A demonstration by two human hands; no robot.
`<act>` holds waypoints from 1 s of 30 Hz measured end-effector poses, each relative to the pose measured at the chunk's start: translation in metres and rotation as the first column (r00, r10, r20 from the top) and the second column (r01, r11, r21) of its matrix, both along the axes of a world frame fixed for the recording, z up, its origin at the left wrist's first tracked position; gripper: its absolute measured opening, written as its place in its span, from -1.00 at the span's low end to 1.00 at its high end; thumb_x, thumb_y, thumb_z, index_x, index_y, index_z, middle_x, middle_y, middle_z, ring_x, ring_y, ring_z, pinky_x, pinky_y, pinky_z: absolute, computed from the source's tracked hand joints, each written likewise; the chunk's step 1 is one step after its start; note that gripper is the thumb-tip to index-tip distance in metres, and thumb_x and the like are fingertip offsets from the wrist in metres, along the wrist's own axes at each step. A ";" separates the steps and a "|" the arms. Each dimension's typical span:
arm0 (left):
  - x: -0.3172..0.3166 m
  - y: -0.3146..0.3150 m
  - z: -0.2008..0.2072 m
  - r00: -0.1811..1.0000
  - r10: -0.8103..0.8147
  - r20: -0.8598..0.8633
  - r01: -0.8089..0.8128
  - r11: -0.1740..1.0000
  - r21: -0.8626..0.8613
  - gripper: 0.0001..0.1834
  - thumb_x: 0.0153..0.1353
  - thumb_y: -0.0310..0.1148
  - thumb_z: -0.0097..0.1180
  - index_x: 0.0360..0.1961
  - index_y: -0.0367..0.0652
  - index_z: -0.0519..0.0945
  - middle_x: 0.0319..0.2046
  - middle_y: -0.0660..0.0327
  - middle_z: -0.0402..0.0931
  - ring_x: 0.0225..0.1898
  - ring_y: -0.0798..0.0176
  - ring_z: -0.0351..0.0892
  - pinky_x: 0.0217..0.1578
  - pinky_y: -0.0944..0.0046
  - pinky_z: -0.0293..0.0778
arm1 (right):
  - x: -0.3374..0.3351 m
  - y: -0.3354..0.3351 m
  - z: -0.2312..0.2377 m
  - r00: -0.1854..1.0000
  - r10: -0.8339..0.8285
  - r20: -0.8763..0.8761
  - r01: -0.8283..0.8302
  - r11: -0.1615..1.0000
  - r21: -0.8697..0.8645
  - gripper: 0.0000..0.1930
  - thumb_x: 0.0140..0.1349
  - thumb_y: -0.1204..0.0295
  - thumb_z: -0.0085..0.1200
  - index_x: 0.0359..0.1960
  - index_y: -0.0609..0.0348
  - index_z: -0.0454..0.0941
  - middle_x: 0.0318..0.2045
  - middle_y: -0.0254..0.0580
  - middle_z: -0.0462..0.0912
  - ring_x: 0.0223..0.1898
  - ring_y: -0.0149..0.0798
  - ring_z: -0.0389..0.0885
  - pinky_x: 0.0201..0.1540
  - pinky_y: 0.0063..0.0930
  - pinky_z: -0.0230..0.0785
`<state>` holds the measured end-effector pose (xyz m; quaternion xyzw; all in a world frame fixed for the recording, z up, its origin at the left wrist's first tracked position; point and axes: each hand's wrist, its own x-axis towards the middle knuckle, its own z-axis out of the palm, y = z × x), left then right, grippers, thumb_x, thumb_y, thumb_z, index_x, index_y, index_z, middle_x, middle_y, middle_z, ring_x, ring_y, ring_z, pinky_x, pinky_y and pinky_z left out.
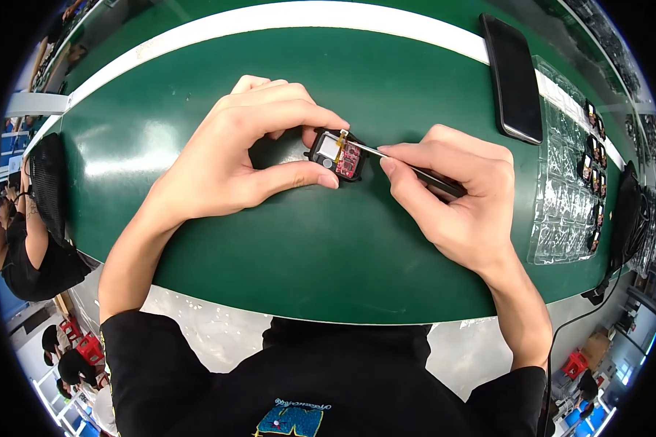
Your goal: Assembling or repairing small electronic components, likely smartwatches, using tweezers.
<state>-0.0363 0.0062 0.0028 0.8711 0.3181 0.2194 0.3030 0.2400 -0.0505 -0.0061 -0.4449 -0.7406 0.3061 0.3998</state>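
Between the thumb and fingers of my left hand (pixel 244 146) is a small black device housing (pixel 358 175), held just above the green table. Its open face shows a red circuit board (pixel 349 162), a silver rectangular part (pixel 329 147) and a yellowish flex strip (pixel 340 142). My right hand (pixel 463 186) is closed around dark tweezers (pixel 434 180), gripped like a pen. Their thin metal tip (pixel 364 148) reaches over the board near the flex strip; whether it touches, I cannot tell.
A black smartphone (pixel 514 80) lies at the back right of the green table (pixel 328 255). Beside it, a clear plastic tray (pixel 557 211) holds several small black devices (pixel 598 182) along its right side. A black cable (pixel 587 309) hangs at the right edge. Other people sit at far left.
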 end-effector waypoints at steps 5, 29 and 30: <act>0.000 0.000 -0.001 1.000 -0.008 -0.007 0.008 1.000 0.010 -0.43 0.02 -0.31 0.70 0.11 -0.10 0.84 -0.28 0.28 0.67 -0.24 0.27 0.53 -0.09 0.23 0.36 | -0.001 0.000 -0.003 1.000 -0.010 -0.006 0.010 1.000 0.021 -0.84 0.22 0.72 0.43 -0.16 0.39 0.87 -0.56 -0.30 0.62 -0.58 -0.54 0.46 -0.52 -0.53 0.16; 0.005 0.000 0.002 0.999 0.039 -0.001 -0.039 0.999 -0.001 -0.45 -0.04 -0.36 0.69 0.03 -0.19 0.81 -0.32 0.27 0.68 -0.36 0.27 0.38 -0.04 0.22 0.38 | -0.004 -0.002 -0.009 0.989 -0.097 0.110 0.058 0.947 0.316 -0.70 0.12 0.69 0.53 -0.08 0.22 0.91 -0.52 -0.37 0.60 -0.64 -0.53 0.34 -0.59 -0.48 0.08; 0.005 0.001 0.002 0.999 0.035 0.008 -0.035 0.999 0.010 -0.46 -0.04 -0.36 0.69 0.03 -0.19 0.81 -0.32 0.27 0.68 -0.36 0.27 0.38 -0.05 0.21 0.38 | -0.005 -0.002 -0.009 0.990 -0.094 0.110 0.055 0.948 0.313 -0.70 0.12 0.69 0.53 -0.08 0.22 0.91 -0.52 -0.37 0.60 -0.64 -0.53 0.34 -0.59 -0.48 0.08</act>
